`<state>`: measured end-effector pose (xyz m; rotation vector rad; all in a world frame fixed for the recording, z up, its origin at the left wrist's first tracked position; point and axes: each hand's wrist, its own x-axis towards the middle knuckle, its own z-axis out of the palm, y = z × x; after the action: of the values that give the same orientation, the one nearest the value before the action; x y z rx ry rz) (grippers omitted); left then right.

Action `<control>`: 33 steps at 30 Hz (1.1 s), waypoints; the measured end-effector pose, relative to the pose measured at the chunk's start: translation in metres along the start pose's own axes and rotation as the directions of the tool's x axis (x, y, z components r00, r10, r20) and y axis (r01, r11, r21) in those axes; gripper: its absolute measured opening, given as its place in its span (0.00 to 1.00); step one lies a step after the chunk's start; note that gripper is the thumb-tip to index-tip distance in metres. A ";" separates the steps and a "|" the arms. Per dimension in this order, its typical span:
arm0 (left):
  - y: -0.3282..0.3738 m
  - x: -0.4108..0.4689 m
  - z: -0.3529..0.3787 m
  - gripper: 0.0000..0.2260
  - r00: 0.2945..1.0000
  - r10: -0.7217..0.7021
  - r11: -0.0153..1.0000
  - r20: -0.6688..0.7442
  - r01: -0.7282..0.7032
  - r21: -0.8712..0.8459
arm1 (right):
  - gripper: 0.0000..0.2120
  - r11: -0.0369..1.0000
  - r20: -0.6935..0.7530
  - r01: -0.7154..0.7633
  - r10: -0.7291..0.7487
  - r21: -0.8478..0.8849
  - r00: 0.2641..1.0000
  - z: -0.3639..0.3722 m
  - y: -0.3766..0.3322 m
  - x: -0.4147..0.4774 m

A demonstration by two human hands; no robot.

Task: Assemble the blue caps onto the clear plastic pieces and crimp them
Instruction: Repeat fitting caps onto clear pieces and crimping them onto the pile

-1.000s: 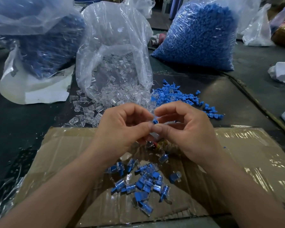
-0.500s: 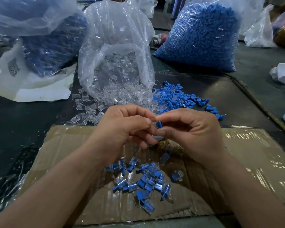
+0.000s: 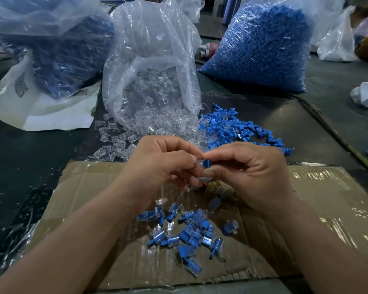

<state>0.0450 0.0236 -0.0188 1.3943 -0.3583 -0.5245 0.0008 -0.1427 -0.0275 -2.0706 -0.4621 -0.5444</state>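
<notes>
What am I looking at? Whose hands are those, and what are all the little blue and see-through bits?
No machine here: a person wears a camera on their head, so you see their own left hand and right hand from above. Together they pinch a blue cap, probably pressing it onto a clear piece that is mostly hidden. Behind them, clear pieces spill from a bag beside loose blue caps. On the cardboard near the arms lie finished pieces. A big bag of blue caps stands at the back.
</notes>
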 end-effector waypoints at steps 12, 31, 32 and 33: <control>-0.003 0.001 0.001 0.05 1.000 -0.012 0.999 -0.017 0.012 0.039 | 0.13 0.997 0.044 0.068 -0.067 -0.030 0.997 0.001 -0.002 0.001; -0.005 0.004 0.000 0.03 0.980 0.065 0.995 -0.186 -0.078 -0.061 | 0.39 0.712 0.461 -0.265 0.647 -0.650 0.608 -0.047 0.012 0.002; -0.005 0.004 -0.001 0.03 0.980 0.066 0.995 -0.186 -0.079 -0.067 | 0.39 0.699 0.449 -0.236 0.643 -0.676 0.620 -0.045 0.012 0.002; -0.006 0.005 -0.001 0.03 0.981 0.065 0.994 -0.184 -0.079 -0.071 | 0.38 0.690 0.434 -0.219 0.637 -0.690 0.638 -0.044 0.011 0.003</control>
<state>0.0487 0.0212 -0.0248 1.3367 -0.2374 -0.3452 0.0001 -0.1851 -0.0123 -2.8488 -0.1143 0.4618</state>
